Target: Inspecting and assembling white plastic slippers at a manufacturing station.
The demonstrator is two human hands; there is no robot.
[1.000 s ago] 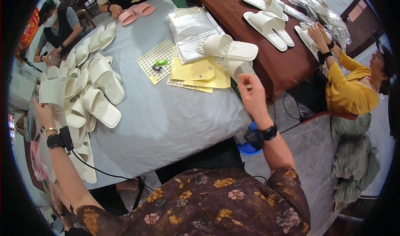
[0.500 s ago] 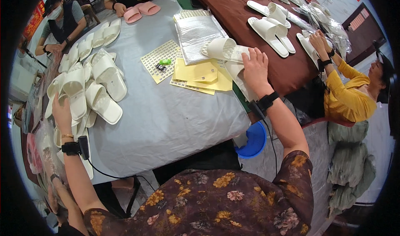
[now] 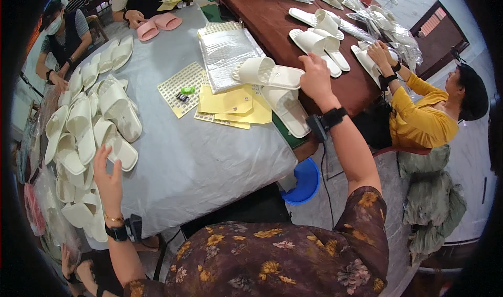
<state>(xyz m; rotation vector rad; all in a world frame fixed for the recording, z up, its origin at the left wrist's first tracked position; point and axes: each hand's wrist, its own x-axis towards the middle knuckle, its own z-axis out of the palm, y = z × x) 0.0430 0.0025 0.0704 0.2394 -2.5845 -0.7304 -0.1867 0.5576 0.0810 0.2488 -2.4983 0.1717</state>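
My left hand (image 3: 108, 181), fingers apart and holding nothing, hovers beside the near part of a heap of white slippers (image 3: 81, 132) at the table's left. My right hand (image 3: 316, 79) reaches over the right edge, fingers loosely bent and apart, with no object visible in it. Just left of it lies a white slipper (image 3: 285, 78), its sole end close to my thumb. A second white slipper (image 3: 288, 113) rests partly beneath that one, at the table edge. Beside the pair are yellow sheets (image 3: 225, 100) and a silver padded bag (image 3: 228, 53).
A pink slipper pair (image 3: 157, 25) lies near a co-worker's hand at the far side. A sticker sheet (image 3: 178, 87) carries small green and dark items. More white slippers (image 3: 317, 42) lie on a brown-covered table, where a person in yellow works. Below the edge stands a blue bin (image 3: 304, 181).
My left hand has drawn off the slipper heap, toward me and rightward. The right hand has lifted off the slipper pair and moved slightly farther away. The whole view has shifted a little.
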